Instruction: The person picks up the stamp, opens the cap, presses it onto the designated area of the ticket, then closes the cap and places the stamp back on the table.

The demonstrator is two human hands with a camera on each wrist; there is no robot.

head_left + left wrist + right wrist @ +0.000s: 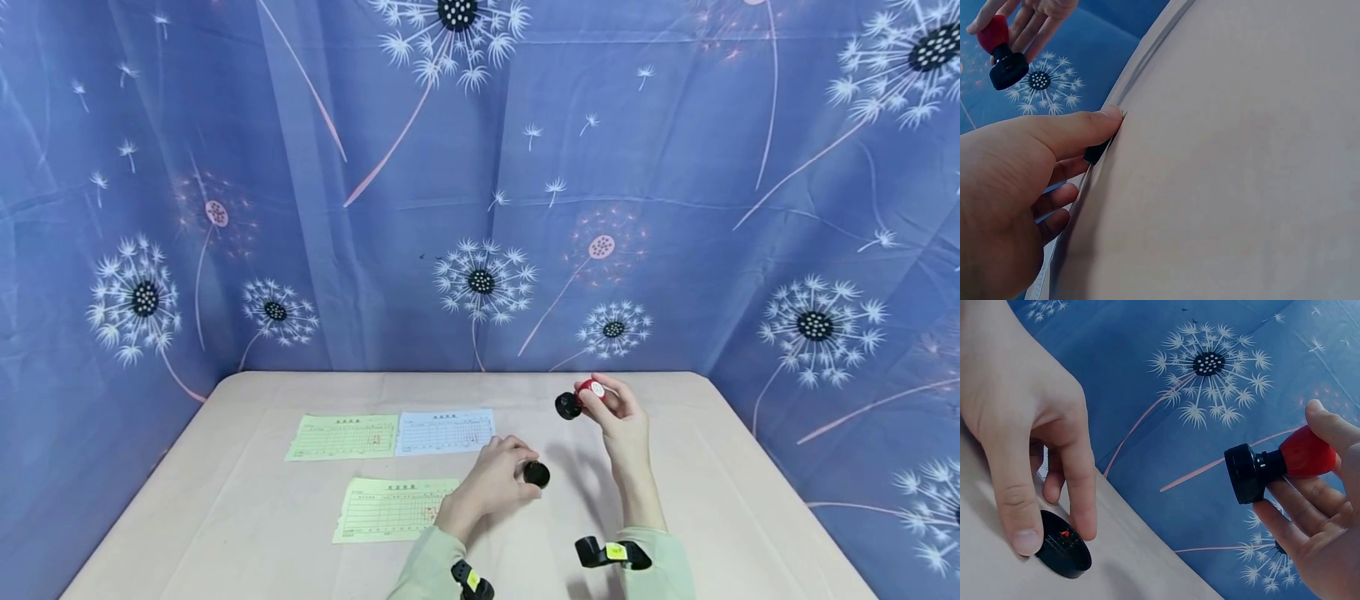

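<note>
My right hand (624, 417) holds a self-inking stamp (1246, 474) by its red rounded handle (1307, 453), raised over the right side of the table. The stamp's black round base points left, away from the palm. Lower and to the left, my left hand (491, 482) pinches a shallow round black cap (1065, 545) between thumb and fingers at the tabletop. A small red mark shows inside the cap in the right wrist view. Only a dark sliver of the cap (1096, 152) appears in the left wrist view; the fingers hide the rest.
Two green printed slips (342, 437) and one blue slip (446, 432) lie on the pale table (247, 533). The left forearm partly covers the nearer green slip (386, 510). A blue dandelion-print curtain (390, 275) stands behind and along both sides.
</note>
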